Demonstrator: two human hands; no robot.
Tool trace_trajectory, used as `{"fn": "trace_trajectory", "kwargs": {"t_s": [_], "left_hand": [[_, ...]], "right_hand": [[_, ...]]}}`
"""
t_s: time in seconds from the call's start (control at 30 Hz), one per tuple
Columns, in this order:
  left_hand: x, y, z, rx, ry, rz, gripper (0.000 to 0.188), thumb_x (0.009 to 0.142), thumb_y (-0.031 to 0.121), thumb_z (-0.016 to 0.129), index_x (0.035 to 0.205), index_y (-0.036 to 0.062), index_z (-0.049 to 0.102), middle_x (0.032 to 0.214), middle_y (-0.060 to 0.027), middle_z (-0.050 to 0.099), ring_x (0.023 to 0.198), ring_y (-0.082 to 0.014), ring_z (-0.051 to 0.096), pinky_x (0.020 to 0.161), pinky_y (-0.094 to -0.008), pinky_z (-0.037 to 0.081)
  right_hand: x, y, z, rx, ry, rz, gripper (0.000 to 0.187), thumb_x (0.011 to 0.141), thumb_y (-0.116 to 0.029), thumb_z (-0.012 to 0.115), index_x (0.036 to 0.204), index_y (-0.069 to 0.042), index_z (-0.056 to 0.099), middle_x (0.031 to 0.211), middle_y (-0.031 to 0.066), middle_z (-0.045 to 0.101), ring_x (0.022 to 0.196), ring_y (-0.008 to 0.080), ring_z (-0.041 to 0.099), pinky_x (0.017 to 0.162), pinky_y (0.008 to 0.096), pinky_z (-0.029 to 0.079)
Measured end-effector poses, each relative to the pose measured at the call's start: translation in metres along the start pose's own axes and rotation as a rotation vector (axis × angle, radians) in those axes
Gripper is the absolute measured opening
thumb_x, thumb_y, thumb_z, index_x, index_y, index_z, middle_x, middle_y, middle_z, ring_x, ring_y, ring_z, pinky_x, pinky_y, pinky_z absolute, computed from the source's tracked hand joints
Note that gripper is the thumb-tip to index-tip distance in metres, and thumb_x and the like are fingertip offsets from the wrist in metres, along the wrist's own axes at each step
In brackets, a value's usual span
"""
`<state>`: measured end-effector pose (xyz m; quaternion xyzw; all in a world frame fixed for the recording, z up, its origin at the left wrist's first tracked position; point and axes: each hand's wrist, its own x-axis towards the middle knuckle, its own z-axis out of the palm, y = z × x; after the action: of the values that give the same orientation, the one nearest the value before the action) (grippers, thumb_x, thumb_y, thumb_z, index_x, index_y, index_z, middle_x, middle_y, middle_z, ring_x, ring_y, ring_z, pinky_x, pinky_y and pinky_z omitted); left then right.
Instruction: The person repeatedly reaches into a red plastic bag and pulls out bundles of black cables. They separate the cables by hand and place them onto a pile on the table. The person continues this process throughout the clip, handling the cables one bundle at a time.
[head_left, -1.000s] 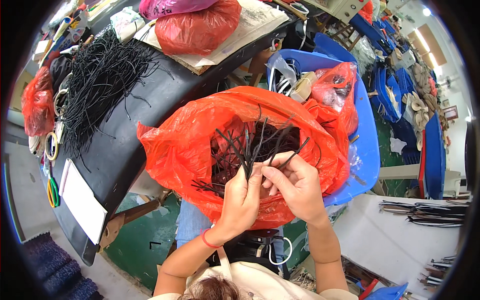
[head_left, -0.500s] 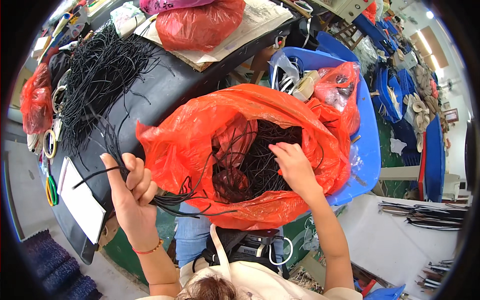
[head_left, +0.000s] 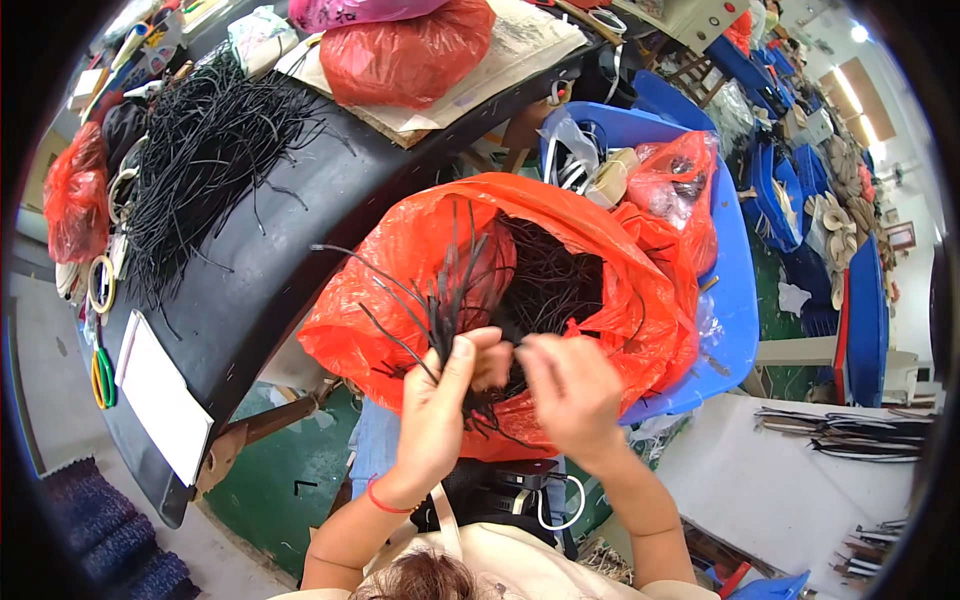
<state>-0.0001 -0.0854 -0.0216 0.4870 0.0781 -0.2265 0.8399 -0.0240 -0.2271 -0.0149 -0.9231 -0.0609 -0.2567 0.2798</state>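
Observation:
My left hand [head_left: 440,410] is closed around a bunch of thin black cords [head_left: 448,310], whose loose ends fan upward and to the left, with more hanging below the fist. Close beside it, my right hand [head_left: 575,395] is blurred, its fingers bent together in a pinch; what they hold, if anything, does not show. Both hands are over the near side of an open red plastic bag [head_left: 380,280]. Inside the bag lies a tangled mass of black cords [head_left: 555,275], partly hidden by my hands.
A blue plastic tub [head_left: 735,300] surrounds the bag's right side. On the black table [head_left: 290,235] at left lie a heap of black cords [head_left: 215,150], a white pad [head_left: 165,400] and scissors [head_left: 103,375]. A filled red bag [head_left: 410,60] sits on cardboard at the back.
My left hand has moved right with the black cords, from the table side to over the bag. My right hand has drawn back out of the bag's opening, toward the left hand.

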Motion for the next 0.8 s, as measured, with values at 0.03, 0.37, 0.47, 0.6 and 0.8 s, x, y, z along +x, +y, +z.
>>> {"fn": "trace_trajectory", "kwargs": {"t_s": [0.03, 0.37, 0.47, 0.6, 0.8], "left_hand": [[0.0, -0.009, 0.004, -0.048, -0.011, 0.031, 0.034, 0.099, 0.022, 0.04, 0.114, -0.003, 0.056, 0.114, -0.013, 0.06, 0.1, -0.0155, 0.058, 0.085, -0.0288, 0.045], [-0.001, 0.06, -0.036, -0.336, 0.287, 0.337, 0.028, 0.099, 0.032, 0.04, 0.085, 0.0093, 0.048, 0.057, 0.0084, 0.025, 0.044, -0.0008, 0.021, 0.036, -0.0197, 0.017], [-0.019, 0.112, -0.07, -0.295, 0.192, 0.53, 0.018, 0.1, 0.021, 0.037, 0.091, 0.007, 0.043, 0.062, 0.0049, 0.027, 0.042, -0.0013, 0.019, 0.033, -0.0179, 0.017], [-0.02, 0.114, -0.06, -0.208, 0.215, 0.449, 0.023, 0.101, 0.025, 0.036, 0.088, 0.0091, 0.046, 0.059, 0.0068, 0.026, 0.041, -0.0006, 0.017, 0.033, -0.0184, 0.014], [-0.016, 0.086, -0.039, -0.169, 0.199, 0.245, 0.027, 0.099, 0.029, 0.04, 0.085, 0.0086, 0.051, 0.055, 0.0081, 0.028, 0.04, -0.0012, 0.021, 0.034, -0.0193, 0.015]], "right_hand": [[-0.003, -0.008, 0.005, 0.032, -0.033, -0.049, 0.012, 0.078, -0.006, 0.066, 0.087, -0.002, 0.06, 0.071, 0.0078, 0.056, 0.06, 0.0243, 0.053, 0.056, 0.0348, 0.041], [-0.037, 0.014, 0.002, 0.066, -0.366, -0.152, 0.013, 0.078, -0.007, 0.064, 0.088, 0.0, 0.06, 0.068, 0.0071, 0.049, 0.061, 0.0228, 0.05, 0.055, 0.0336, 0.039], [-0.046, 0.066, 0.005, -0.085, -0.369, -0.001, 0.019, 0.08, -0.009, 0.063, 0.096, 0.001, 0.06, 0.078, 0.0106, 0.054, 0.07, 0.0268, 0.054, 0.064, 0.0361, 0.044], [-0.044, 0.083, 0.037, -0.214, -0.354, 0.081, 0.02, 0.08, -0.012, 0.064, 0.097, -0.001, 0.061, 0.084, 0.0122, 0.056, 0.078, 0.0294, 0.056, 0.068, 0.0383, 0.047], [-0.043, 0.093, 0.039, -0.024, -0.25, 0.225, 0.01, 0.083, -0.013, 0.062, 0.085, -0.003, 0.063, 0.078, 0.0123, 0.059, 0.069, 0.0297, 0.06, 0.062, 0.0375, 0.048]]}}
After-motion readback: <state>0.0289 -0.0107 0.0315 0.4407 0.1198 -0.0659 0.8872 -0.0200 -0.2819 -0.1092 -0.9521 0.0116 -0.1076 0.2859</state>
